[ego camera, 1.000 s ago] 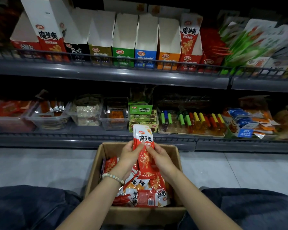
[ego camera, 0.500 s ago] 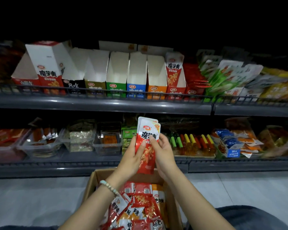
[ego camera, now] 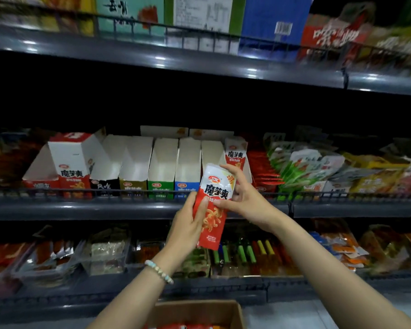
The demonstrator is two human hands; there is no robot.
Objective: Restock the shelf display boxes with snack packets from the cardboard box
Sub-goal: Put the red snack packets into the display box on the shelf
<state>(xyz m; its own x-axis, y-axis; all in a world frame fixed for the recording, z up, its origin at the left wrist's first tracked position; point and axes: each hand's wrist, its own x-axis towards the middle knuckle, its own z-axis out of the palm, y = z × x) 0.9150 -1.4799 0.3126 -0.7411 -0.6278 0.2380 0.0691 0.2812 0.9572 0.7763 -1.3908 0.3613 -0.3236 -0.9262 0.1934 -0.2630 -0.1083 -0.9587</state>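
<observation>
A stack of red and white snack packets (ego camera: 212, 205) stands upright in front of the middle shelf, held by both hands. My left hand (ego camera: 188, 226) grips its lower left side, and my right hand (ego camera: 242, 198) pinches its upper right edge. Just behind it a row of display boxes (ego camera: 161, 167) lines the middle shelf, several of them showing bare white insides. At the right end of that row, a red display box (ego camera: 235, 153) holds matching packets. The cardboard box (ego camera: 197, 313) sits at the bottom edge, with red packets inside.
A wire rail (ego camera: 128, 193) runs along the front of the middle shelf. Green and red bagged snacks (ego camera: 301, 167) lie right of the display boxes. Clear tubs (ego camera: 105, 255) and coloured stick snacks (ego camera: 247, 252) fill the lower shelf. Large cartons (ego camera: 271, 22) stand on the top shelf.
Both hands have lifted the packets out of the cardboard box up to the height of the middle shelf. The view has tilted upward, so the box has dropped to the bottom edge.
</observation>
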